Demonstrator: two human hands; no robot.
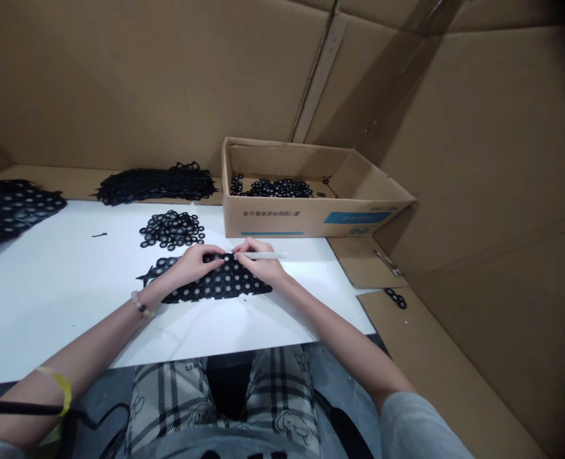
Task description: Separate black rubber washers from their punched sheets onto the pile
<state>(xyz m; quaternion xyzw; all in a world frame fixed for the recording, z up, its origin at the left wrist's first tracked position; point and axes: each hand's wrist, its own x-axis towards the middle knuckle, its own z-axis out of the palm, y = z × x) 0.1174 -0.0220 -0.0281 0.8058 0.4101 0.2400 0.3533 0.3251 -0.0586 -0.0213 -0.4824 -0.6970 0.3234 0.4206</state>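
Sheet (215, 290) runs left to right, left hand (197, 262) holding it, right hand (264, 268) gripping white tool (268, 255) pointing left

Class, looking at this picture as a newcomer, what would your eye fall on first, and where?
Probably the large open cardboard box at the back of the white tabletop, with small black rings inside. Nearer, the left hand touches a pale-dotted black sheet while the right hand holds a slim white tool at its far edge.
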